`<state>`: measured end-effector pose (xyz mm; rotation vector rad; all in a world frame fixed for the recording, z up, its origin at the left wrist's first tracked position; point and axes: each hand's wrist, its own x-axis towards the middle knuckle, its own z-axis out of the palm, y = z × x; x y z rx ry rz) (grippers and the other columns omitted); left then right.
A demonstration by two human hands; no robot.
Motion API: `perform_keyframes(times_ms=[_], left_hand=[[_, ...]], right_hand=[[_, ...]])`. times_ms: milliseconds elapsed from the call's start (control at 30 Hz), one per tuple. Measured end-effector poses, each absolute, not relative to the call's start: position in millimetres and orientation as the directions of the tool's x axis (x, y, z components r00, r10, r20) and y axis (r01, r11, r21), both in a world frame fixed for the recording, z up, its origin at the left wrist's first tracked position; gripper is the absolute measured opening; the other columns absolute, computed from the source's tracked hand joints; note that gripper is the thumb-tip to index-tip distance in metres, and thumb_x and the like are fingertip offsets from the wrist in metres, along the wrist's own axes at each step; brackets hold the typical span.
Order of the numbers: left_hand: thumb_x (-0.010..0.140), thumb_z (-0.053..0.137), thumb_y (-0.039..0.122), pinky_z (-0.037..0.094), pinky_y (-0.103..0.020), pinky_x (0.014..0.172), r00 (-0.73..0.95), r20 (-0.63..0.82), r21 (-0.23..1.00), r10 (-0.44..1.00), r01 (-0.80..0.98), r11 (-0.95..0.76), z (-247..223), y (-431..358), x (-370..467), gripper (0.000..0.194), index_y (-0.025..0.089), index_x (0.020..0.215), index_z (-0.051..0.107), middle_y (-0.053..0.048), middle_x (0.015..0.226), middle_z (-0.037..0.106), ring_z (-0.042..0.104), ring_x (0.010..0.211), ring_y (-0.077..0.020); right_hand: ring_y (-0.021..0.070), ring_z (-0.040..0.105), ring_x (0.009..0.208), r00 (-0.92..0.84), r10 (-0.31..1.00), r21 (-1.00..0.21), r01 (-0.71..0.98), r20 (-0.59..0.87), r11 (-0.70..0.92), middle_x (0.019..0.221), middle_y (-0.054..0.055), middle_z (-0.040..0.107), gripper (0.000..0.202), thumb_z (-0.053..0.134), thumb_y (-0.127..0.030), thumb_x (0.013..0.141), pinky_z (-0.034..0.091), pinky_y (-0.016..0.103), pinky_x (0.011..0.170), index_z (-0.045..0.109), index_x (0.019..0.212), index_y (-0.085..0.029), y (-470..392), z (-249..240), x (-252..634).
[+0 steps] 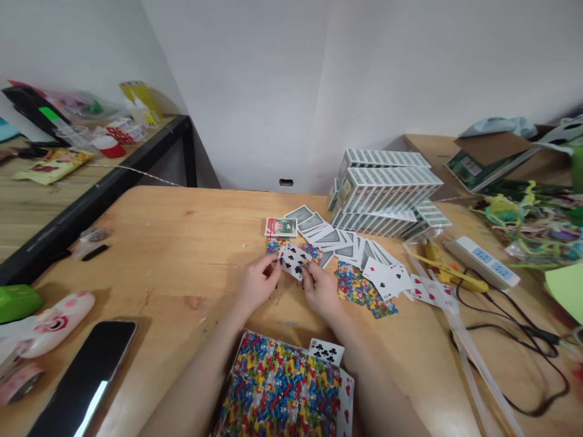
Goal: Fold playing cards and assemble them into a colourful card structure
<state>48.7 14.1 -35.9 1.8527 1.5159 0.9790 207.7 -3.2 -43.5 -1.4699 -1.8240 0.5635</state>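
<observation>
We pinch a card [294, 260] with curled fingers: our left hand [259, 281] grips its left edge, our right hand [321, 290] its right. It sits just our side of the pack [281, 227], our forearms [203, 361] converging forward.

A makeshift workroom or packing corner; which of the two is unclear. Plain pale walls [255, 91] rise behind a wooden table [155, 243], centre, strewn with playing cards [380, 280]. Right of centre, striped boxes [392, 189] stand stacked in bulk. Further right lies a white power strip [483, 261]. Upper left, a black-framed second table [27, 212] holds a yellow packet [54, 165]; upper right, an open cardboard box [494, 147].
</observation>
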Motion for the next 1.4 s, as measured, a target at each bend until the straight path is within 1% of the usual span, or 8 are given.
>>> perform_keyframes(times_ms=[133, 267, 533, 800, 1033, 1167, 1300, 1400], left_hand=[[0.078, 0.042, 0.025, 0.037, -0.017, 0.045, 0.235, 0.090, 0.838, 0.968, 0.507, -0.201, -35.6, 13.6, 45.7, 0.018, 0.015, 0.067, 0.053, 0.003, 0.048, 0.053, 0.050, 0.044, -0.0084], [0.077, 0.043, 0.025, 0.038, -0.017, 0.044, 0.256, 0.015, 0.878, 0.967, 0.459, -0.135, -32.7, 12.1, 44.9, 0.021, 0.016, 0.060, 0.048, 0.003, 0.047, 0.055, 0.053, 0.044, -0.0086], [0.080, 0.041, 0.028, 0.041, -0.018, 0.043, 0.192, 0.012, 0.890, 0.981, 0.446, -0.098, -39.9, 12.1, 44.1, 0.019, 0.016, 0.077, 0.056, 0.003, 0.048, 0.059, 0.056, 0.042, -0.0102], [0.081, 0.040, 0.028, 0.045, -0.020, 0.044, 0.214, -0.013, 0.938, 0.977, 0.340, -0.062, -43.0, 13.4, 43.1, 0.018, 0.017, 0.080, 0.054, 0.002, 0.050, 0.060, 0.057, 0.042, -0.0116], [0.080, 0.043, 0.028, 0.045, -0.021, 0.046, 0.206, 0.013, 0.920, 0.979, 0.381, -0.092, -43.4, 12.6, 44.4, 0.017, 0.017, 0.081, 0.055, 0.002, 0.053, 0.060, 0.060, 0.047, -0.0127], [0.081, 0.041, 0.025, 0.044, -0.020, 0.050, 0.188, 0.085, 0.835, 0.979, 0.523, -0.173, -38.9, 12.1, 46.3, 0.018, 0.017, 0.082, 0.057, 0.001, 0.054, 0.061, 0.059, 0.048, -0.0117], [0.080, 0.043, 0.022, 0.043, -0.023, 0.055, 0.182, 0.258, 0.575, 0.949, 0.761, -0.302, -34.6, 10.8, 49.5, 0.019, 0.016, 0.080, 0.061, -0.004, 0.062, 0.063, 0.059, 0.055, -0.0138], [0.080, 0.043, 0.020, 0.045, -0.024, 0.061, 0.189, 0.368, 0.441, 0.910, 0.826, -0.350, -34.2, 9.2, 52.1, 0.021, 0.014, 0.089, 0.061, -0.009, 0.074, 0.065, 0.061, 0.064, -0.0160]], right_hand=[[0.0128, 0.051, 0.048, -0.064, 0.964, -0.704, 0.670, 0.260, 0.234, 0.052, 0.000, 0.055, 0.021, 0.040, -0.021, 0.081, 0.036, 0.021, 0.049, 0.042, 0.061, -0.020, -1.8, -46.1, 212.8], [0.0131, 0.048, 0.046, -0.090, 0.950, -0.627, 0.731, 0.300, 0.267, 0.050, 0.000, 0.050, 0.023, 0.041, -0.024, 0.081, 0.033, 0.022, 0.047, 0.043, 0.058, -0.020, -1.2, -44.4, 215.5], [0.0116, 0.048, 0.046, -0.145, 0.940, -0.584, 0.751, 0.309, 0.308, 0.048, -0.001, 0.050, 0.029, 0.041, -0.029, 0.083, 0.033, 0.021, 0.048, 0.047, 0.056, -0.020, -3.4, -37.9, 212.2], [0.0109, 0.046, 0.045, -0.144, 0.940, -0.596, 0.741, 0.308, 0.309, 0.048, -0.001, 0.047, 0.030, 0.039, -0.028, 0.084, 0.033, 0.021, 0.048, 0.045, 0.055, -0.020, -3.4, -36.6, 212.6], [0.0110, 0.047, 0.048, -0.168, 0.920, -0.547, 0.761, 0.354, 0.349, 0.050, 0.000, 0.049, 0.029, 0.040, -0.027, 0.084, 0.032, 0.021, 0.049, 0.047, 0.057, -0.019, -4.2, -38.0, 211.9], [0.0114, 0.049, 0.050, -0.233, 0.904, -0.543, 0.736, 0.359, 0.405, 0.053, 0.000, 0.051, 0.029, 0.039, -0.027, 0.085, 0.033, 0.022, 0.050, 0.047, 0.058, -0.019, -6.4, -35.3, 207.7], [0.0120, 0.051, 0.055, -0.297, 0.894, -0.604, 0.660, 0.335, 0.446, 0.057, 0.001, 0.053, 0.029, 0.037, -0.027, 0.086, 0.037, 0.021, 0.055, 0.048, 0.060, -0.019, -8.8, -33.6, 201.3], [0.0124, 0.053, 0.055, -0.269, 0.915, -0.653, 0.642, 0.299, 0.402, 0.057, 0.002, 0.055, 0.028, 0.038, -0.026, 0.085, 0.039, 0.021, 0.055, 0.050, 0.061, -0.019, -8.7, -36.3, 199.5]])
